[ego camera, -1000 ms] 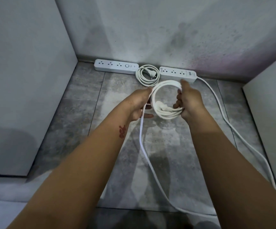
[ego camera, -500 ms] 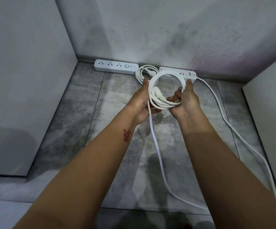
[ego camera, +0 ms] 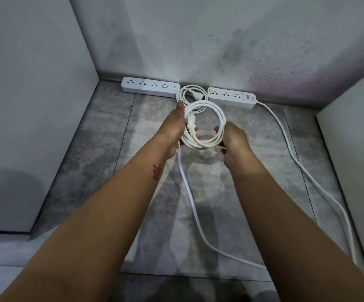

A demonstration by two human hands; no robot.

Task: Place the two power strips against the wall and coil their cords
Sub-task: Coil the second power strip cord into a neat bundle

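Two white power strips lie along the base of the back wall: the left strip [ego camera: 150,87] and the right strip [ego camera: 231,97]. Between them rests a small coiled cord [ego camera: 186,92] with its plug. Above the floor I hold a second white coil [ego camera: 217,112], with its plug inside the ring. My left hand [ego camera: 174,129] grips the coil's left side. My right hand [ego camera: 234,140] grips its lower right side. From the coil a loose length of cord [ego camera: 189,190] drops down, runs under my right arm and loops back along the right to the right strip.
The floor is grey stone tile [ego camera: 102,149]. A pale panel [ego camera: 35,105] closes the left side and another panel [ego camera: 355,160] the right, leaving a narrow bay. The stained back wall [ego camera: 220,40] stands behind the strips.
My right hand slid from the coil's top right down to its lower right. The coil moved slightly lower and away from the right strip, and the loose cord on the floor shortened.
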